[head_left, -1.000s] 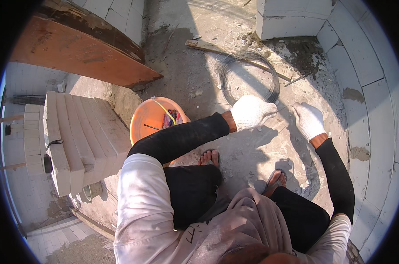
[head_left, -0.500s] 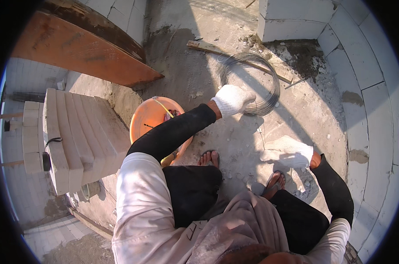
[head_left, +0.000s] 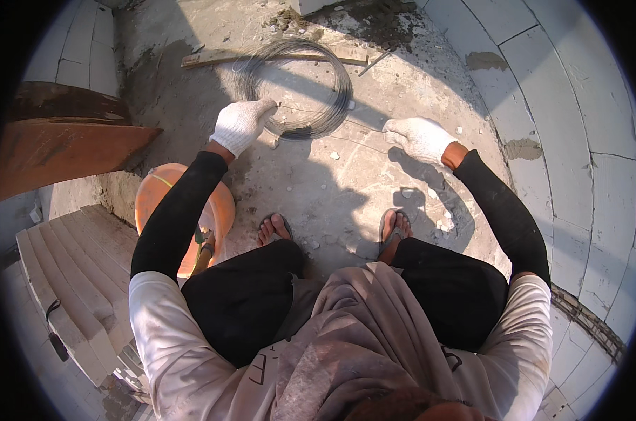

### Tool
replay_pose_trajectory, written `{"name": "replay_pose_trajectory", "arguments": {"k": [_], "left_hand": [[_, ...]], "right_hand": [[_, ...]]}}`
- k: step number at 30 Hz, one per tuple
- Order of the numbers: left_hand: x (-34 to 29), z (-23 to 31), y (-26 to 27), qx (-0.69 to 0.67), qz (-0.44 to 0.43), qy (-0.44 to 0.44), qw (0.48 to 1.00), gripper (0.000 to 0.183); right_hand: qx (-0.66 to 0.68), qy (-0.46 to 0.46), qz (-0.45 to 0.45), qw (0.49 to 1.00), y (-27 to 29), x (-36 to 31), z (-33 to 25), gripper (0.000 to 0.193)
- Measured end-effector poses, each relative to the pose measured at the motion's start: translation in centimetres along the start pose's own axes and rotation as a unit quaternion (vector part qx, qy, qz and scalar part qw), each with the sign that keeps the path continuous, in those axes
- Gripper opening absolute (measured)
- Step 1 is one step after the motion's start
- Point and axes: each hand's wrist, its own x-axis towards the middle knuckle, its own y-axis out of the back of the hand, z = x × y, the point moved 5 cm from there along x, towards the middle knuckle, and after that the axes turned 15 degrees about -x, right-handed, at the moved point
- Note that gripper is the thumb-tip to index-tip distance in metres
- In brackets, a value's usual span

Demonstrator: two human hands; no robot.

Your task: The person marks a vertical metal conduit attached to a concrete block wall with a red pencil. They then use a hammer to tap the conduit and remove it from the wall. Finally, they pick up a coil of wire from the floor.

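White knitted gloves cover both hands. My left hand (head_left: pixel 242 126) is closed at the near left side of a coil of thin grey wire (head_left: pixel 343 88), which lies on the floor ahead of me. Off to the right, my right hand (head_left: pixel 420 138) is closed too, its fingertips pinching a thin strand of wire (head_left: pixel 363 126). That strand runs across the coil toward my left fingers and looks fairly straight. Both hands are held above the floor, apart from each other. The exact grip inside the left glove is hidden.
Under the coil's far side lies a wooden batten (head_left: pixel 213 57). An orange basin (head_left: pixel 223 210) with tools stands by my left knee, near stacked pale blocks (head_left: pixel 72 259) and an orange-brown board (head_left: pixel 65 154). A block wall (head_left: pixel 563 140) rises on the right.
The view has turned, shifting the coil and basin leftward in the picture. My right hand has risen forward from near my right foot, and the strand now stretches across between the hands.
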Motion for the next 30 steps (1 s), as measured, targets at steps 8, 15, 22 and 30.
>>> {"name": "replay_pose_trajectory", "arguments": {"k": [8, 15, 22, 30], "left_hand": [[3.2, 1.8, -3.3, 0.144, -0.258, 0.054, 0.954, 0.034], [4.1, -4.5, -4.4, -0.003, -0.077, 0.162, 0.984, 0.056], [4.4, -2.5, -14.4, -0.049, -0.176, 0.194, 0.964, 0.04], [6.0, 0.4, -13.3, -0.115, -0.101, 0.154, 0.976, 0.035]], "right_hand": [[-0.002, -0.104, 0.173, 0.979, -2.3, -1.3, 6.1, 0.036], [-0.004, -0.329, 0.327, 0.886, -9.4, -5.6, 24.4, 0.044], [0.073, -0.428, 0.157, 0.887, -12.9, -5.7, 23.1, 0.056], [-0.081, -0.356, 0.179, 0.914, -7.3, -5.8, 17.3, 0.06]]}}
